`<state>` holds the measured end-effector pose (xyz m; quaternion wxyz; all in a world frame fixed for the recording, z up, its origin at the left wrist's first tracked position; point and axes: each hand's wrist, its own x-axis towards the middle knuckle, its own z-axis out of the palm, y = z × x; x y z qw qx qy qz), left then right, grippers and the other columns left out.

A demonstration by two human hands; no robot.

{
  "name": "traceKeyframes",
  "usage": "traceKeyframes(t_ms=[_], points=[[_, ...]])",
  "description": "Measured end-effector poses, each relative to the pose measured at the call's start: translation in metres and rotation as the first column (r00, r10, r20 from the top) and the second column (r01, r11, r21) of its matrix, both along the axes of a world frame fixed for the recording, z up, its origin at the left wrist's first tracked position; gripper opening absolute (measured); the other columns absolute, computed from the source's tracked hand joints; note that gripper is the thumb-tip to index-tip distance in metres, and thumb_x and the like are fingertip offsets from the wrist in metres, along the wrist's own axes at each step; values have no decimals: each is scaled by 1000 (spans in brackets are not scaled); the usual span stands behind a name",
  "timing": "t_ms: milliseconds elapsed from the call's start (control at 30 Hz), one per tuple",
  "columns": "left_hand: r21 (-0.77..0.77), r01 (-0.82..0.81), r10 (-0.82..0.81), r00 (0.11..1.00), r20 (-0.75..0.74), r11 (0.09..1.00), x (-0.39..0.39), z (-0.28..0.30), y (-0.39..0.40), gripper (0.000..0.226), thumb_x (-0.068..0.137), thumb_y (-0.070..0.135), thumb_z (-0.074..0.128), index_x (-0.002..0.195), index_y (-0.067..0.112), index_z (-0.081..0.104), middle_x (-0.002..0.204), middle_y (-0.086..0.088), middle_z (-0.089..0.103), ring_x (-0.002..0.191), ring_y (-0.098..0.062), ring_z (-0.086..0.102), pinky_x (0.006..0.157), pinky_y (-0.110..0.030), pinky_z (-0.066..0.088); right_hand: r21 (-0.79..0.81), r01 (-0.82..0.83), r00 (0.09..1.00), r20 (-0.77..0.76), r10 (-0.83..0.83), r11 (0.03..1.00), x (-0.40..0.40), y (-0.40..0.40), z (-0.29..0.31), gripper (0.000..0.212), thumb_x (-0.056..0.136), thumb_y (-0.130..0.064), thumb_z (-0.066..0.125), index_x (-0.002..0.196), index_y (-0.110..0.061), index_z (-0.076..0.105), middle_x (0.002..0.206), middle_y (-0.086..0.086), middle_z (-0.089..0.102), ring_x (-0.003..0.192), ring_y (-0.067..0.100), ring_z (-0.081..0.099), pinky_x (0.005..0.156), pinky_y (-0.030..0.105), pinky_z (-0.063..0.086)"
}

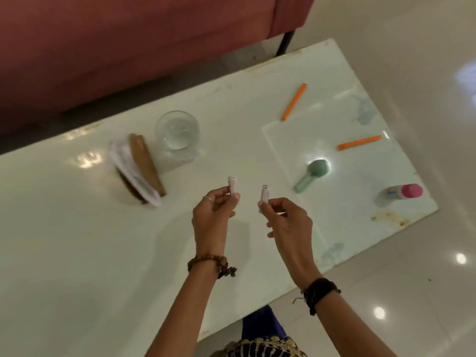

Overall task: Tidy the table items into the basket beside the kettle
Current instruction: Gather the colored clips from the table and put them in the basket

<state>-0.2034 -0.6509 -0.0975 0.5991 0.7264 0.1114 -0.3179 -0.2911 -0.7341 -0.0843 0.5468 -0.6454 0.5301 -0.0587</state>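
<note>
My left hand (212, 215) pinches a small white battery (232, 184) upright above the white table (77, 240). Beside it, my right hand (286, 220) pinches a second white battery (265, 194), also upright. On the table to the right lie two orange clips (294, 101) (359, 143), a green handled tool (312, 174) and a small bottle with a pink cap (401, 193) on its side. Left of centre stand a clear glass (177, 130) and a brown holder with white napkins (140, 171). No basket or kettle is in view.
A pink sofa (128, 42) runs along the far side of the table, with a dark leg (286, 42) near the table's far corner. Glossy floor tiles (412, 292) lie to the right. The table's right end has rust-stained edges.
</note>
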Motion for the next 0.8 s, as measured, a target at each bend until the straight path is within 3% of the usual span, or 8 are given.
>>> traceKeyframes(t_ms=[100,233,467,633,733,800], points=[[12,-16,16,1000,2,1000,21,18,72,12,79,14,68,88,23,67,78,5,68,78,-10,64,70,-23,55,-5,-115,993,39,115,993,29,64,15,14,85,-33,63,88,-21,67,84,-7,67,60,-1,57,46,11,46],[60,-39,34,996,88,997,54,41,185,14,77,20,71,85,30,67,77,10,67,75,-7,63,77,-28,53,-1,-278,957,92,277,961,77,166,34,10,84,-32,63,87,-22,66,81,-6,68,60,4,59,47,13,48],[216,-168,112,962,251,962,105,88,404,10,78,30,69,77,38,62,74,20,66,69,11,61,59,-1,45,118,-535,837,205,507,836,162,369,58,15,82,-26,65,94,-18,61,86,-3,70,58,2,58,47,17,49],[384,-382,240,898,368,841,126,112,552,16,80,18,68,91,28,63,78,17,63,72,5,60,56,2,42,190,-689,721,271,637,699,213,506,75,15,81,-25,68,91,-15,62,89,1,69,72,11,61,47,11,44],[479,-495,324,859,397,725,132,104,622,17,80,16,67,97,17,67,83,1,68,73,-6,61,68,-12,46,220,-761,649,261,715,611,236,572,73,11,80,-22,70,84,-17,61,79,-5,65,66,6,60,45,10,46],[551,-501,333,862,381,667,134,91,653,17,81,16,66,97,14,69,83,0,67,72,-8,60,69,-19,44,229,-803,595,257,761,550,249,605,67,11,82,-19,69,78,-18,59,77,1,66,61,10,59,47,17,48]])
